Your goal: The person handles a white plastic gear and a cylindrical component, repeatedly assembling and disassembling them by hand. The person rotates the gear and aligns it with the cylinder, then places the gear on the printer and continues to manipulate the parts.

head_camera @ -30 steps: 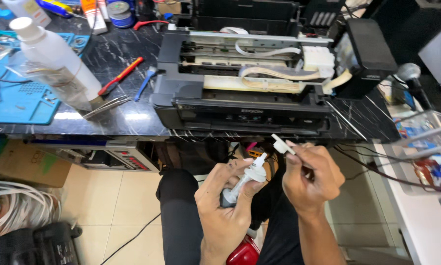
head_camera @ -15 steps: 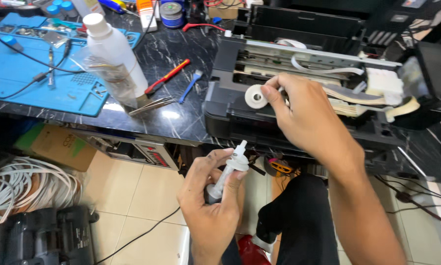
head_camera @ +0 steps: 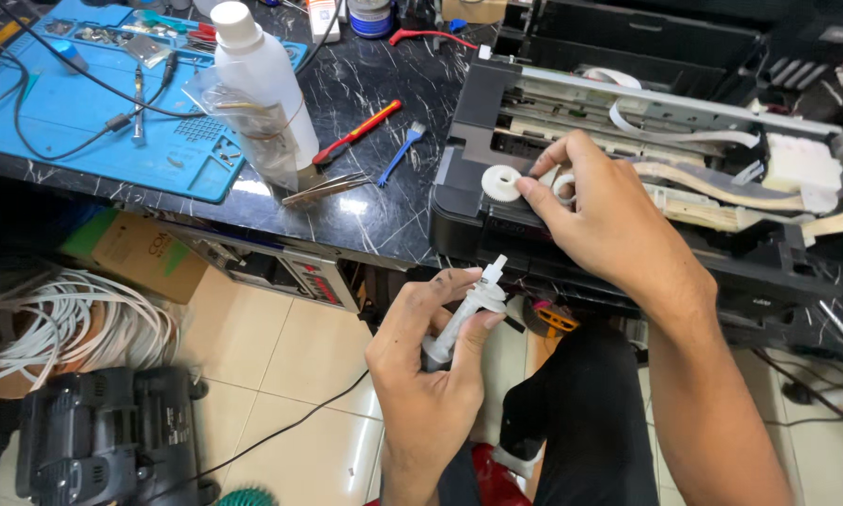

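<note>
one hand (head_camera: 599, 220) half hides the printer's (head_camera: 646, 178) white gear (head_camera: 503, 183).

an electronics repair workshop: a black marble-patterned desk (head_camera: 365, 211) carries a blue silicone work mat (head_camera: 74, 131), steel tweezers (head_camera: 328, 188), a red-handled screwdriver (head_camera: 358, 133) and an opened black printer (head_camera: 646, 159).

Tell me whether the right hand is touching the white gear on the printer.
Touching. The head view shows the right hand with its thumb tip pressed on the white gear.
</note>
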